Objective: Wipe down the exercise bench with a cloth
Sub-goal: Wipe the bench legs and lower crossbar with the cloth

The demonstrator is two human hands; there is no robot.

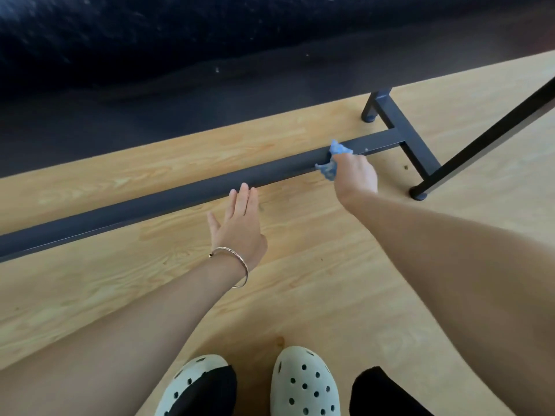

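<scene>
Bench [270,175]: only its dark metal frame shows; the long bar [120,214] lies low, running from lower left up to a cross foot [402,136] at its right end.
Floor [300,280]: pale wood planks on both sides of the long bar. They look smooth, so a hard push along the bar could slide the whole frame.
Right hand [357,172]: at the right end of the long bar, just short of the cross foot, with fingers curled round the cloth [333,159] and pressing it to the metal. Risk: a stroke further right would likely knock the knuckles into the joint.
Left hand [237,223]: released and flat, fingers straight, with the tips touching the near edge of the long bar about midway, holding nothing. Risk: it sits in the way of a leftward stroke and may leave fingermarks.
Cloth: small, blue and bunched, on top of the long bar. Risk: crumpled like this, it may clean only the top face and skip the far side, or work loose from the grip.
Bracelet [237,265]: thin ring on the left wrist, on the near side of the long bar. It could tap or scratch the paint if the wrist moves in.
</scene>
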